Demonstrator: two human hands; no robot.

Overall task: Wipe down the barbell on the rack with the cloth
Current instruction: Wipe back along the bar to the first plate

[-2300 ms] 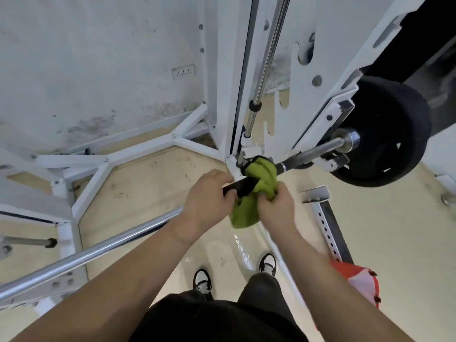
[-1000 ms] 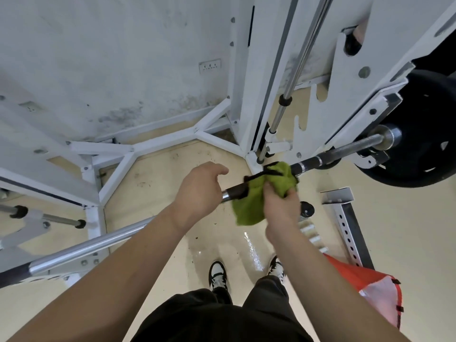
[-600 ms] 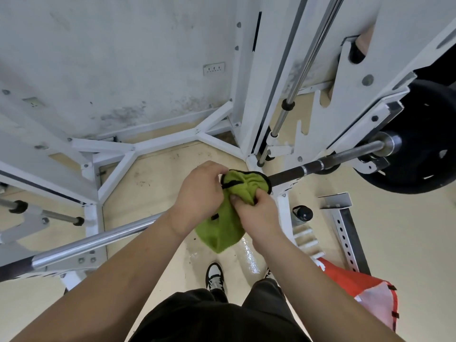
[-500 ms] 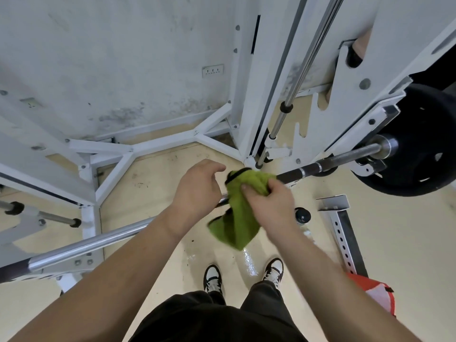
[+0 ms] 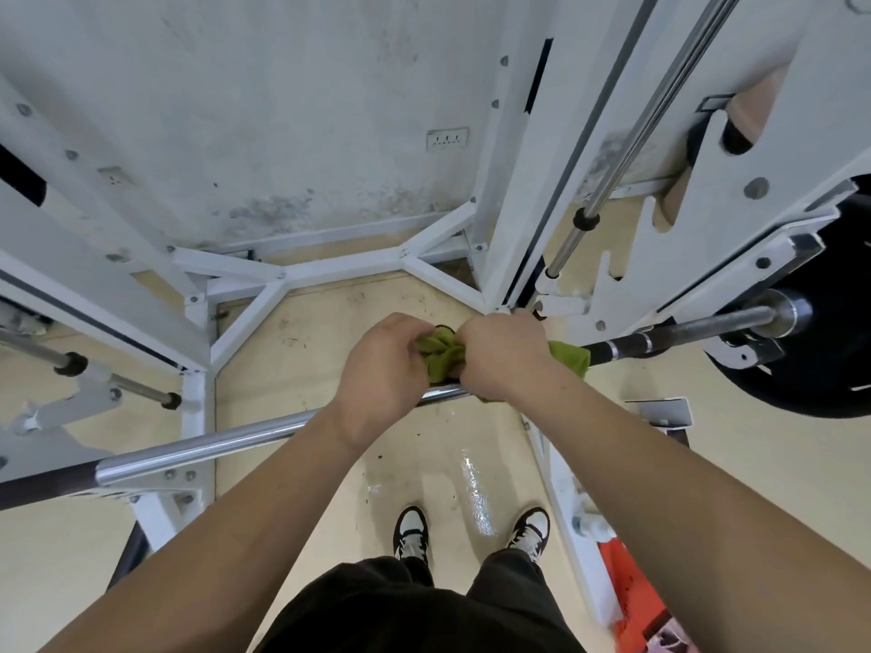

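**A:** Item one, the bar (image 5: 245, 438). Where is it?

**B:** Lying across the white rack (image 5: 735, 228), running from low on my left up to my right. Chrome on the left stretch, dark near the right collar, with a black plate (image 5: 801, 369) on the right end. My hands sit on it right of centre.

**A:** Item two, the cloth (image 5: 440, 353).

**B:** Green, bunched on the bar between my two hands. A corner of it also pokes out on the far side of my right wrist, against the dark part of the bar.

**A:** Item three, the grips.

**B:** Left hand (image 5: 384, 369): fingers curled around one end of the bunch, over the bar. Right hand (image 5: 502, 358): clenched on the other end. Both fists are close, almost knuckle to knuckle. Whether the cloth goes fully around the bar I cannot tell; my hands cover it.

**A:** Step in hand?

**B:** I judge it a regrip: gathering the cloth around the bar before a stroke. Wiping looks under way, not finished, as the long chrome run to my left lies well apart from the cloth.

**A:** Next move calls for?

**B:** Keeping the cloth tight on the bar and sliding it leftward along the chrome, one hand probably steadying.

**A:** Surroundings?

**B:** Pale floor (image 5: 447, 464) with a wet sheen under the bar; my shoes (image 5: 412, 530) below.
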